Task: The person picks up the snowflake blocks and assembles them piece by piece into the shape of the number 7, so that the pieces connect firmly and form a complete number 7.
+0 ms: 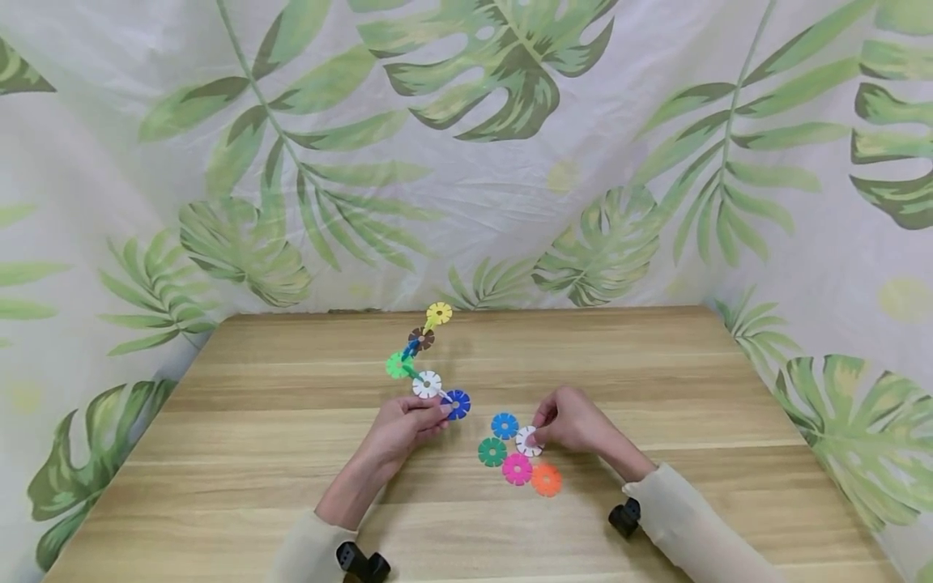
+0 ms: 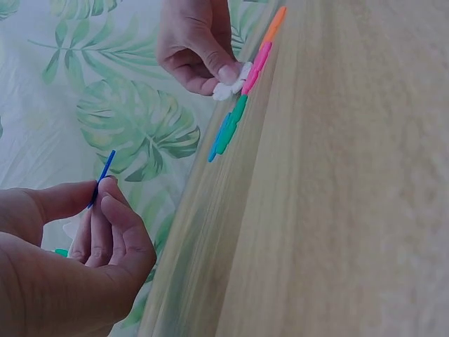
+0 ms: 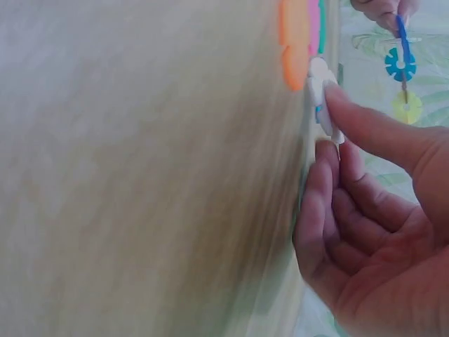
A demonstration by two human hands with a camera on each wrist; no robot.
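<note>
My left hand [image 1: 397,431] pinches one end of a chain of slotted plastic discs, thumb and finger at the dark blue disc [image 1: 457,404]. From there the chain runs up and away through a white disc [image 1: 426,385], a light green disc [image 1: 398,365] and a brown disc [image 1: 420,338] to a yellow disc [image 1: 440,313]. Between some of these, other discs stand edge-on. To the right, my right hand [image 1: 576,421] grips a loose white disc [image 1: 527,442] between thumb and fingers, right beside the discs on the table. Its fingers partly cover this disc.
Beside the right hand lie a light blue disc [image 1: 504,425], a green disc [image 1: 492,452], a pink disc [image 1: 517,469] and an orange disc [image 1: 547,480], close together on the wooden table [image 1: 219,453]. A leaf-patterned cloth [image 1: 496,202] hangs behind the table's far edge.
</note>
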